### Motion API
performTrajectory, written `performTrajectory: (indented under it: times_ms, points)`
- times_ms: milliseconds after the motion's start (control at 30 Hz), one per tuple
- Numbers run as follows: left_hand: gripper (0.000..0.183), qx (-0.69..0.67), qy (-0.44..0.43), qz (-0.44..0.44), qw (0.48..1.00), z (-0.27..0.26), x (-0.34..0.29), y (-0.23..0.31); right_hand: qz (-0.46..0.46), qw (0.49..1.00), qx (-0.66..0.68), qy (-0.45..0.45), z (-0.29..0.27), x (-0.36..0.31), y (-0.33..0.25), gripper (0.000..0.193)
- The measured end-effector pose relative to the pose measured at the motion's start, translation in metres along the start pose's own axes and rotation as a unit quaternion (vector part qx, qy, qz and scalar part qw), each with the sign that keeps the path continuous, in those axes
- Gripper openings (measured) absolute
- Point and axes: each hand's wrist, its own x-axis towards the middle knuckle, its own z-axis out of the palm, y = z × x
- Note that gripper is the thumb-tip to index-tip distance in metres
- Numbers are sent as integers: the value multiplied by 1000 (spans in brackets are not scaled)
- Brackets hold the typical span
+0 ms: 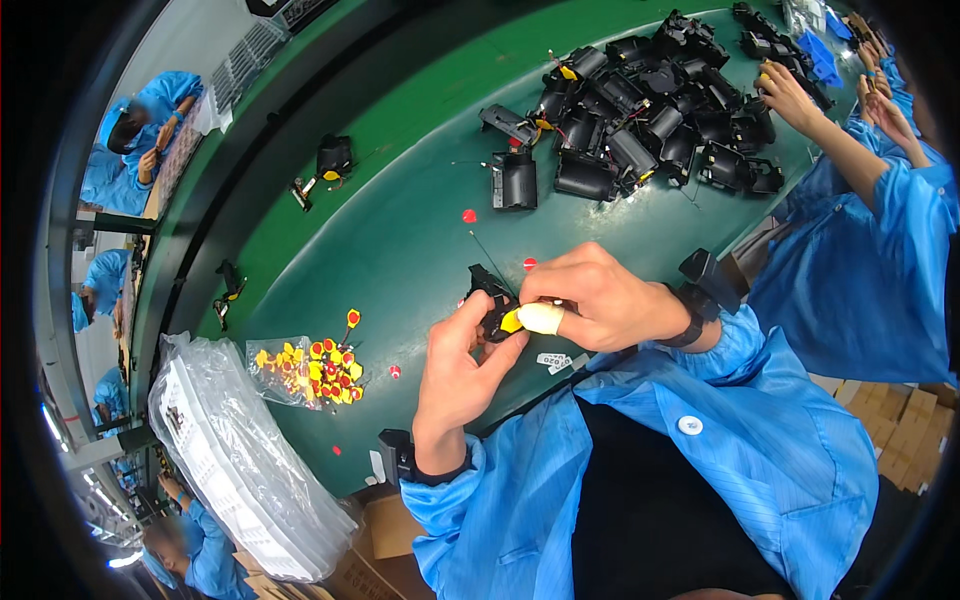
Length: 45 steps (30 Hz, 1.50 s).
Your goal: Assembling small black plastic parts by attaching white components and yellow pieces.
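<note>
My left hand (458,372) grips a small black plastic housing (484,284) between thumb and fingers, just above the green table. A thin dark wire sticks up from the housing. My right hand (608,302) is closed at the housing's right side, with a pale finger cover (541,318) on one digit. That covered tip presses against a yellow piece (511,321) on the housing, whose far part is hidden by my fingers. Left of my hands lies a heap of small yellow and red round parts (333,372) with wires, partly inside a clear bag (270,365).
A large pile of black housings (630,150) sits at the far right of the table (400,260). Red round stickers (469,216) and white labels (556,362) lie scattered. Wrapped white trays (225,450) stand at left. A co-worker's hand (790,97) reaches in at right.
</note>
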Motion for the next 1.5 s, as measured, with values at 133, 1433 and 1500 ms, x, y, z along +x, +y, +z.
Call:
performTrajectory:
  times_ms: [133,1433,1500]
  points:
    - [12,59,-24,32,997,0,2,6,38,999,14,-20,-7,0,-2,16]
    - [22,475,91,297,823,-35,302,39,83,973,89,198,-22,-68,53,41]
    - [26,474,103,227,844,-47,339,19,111,974,92,172,-23,-64,54,35]
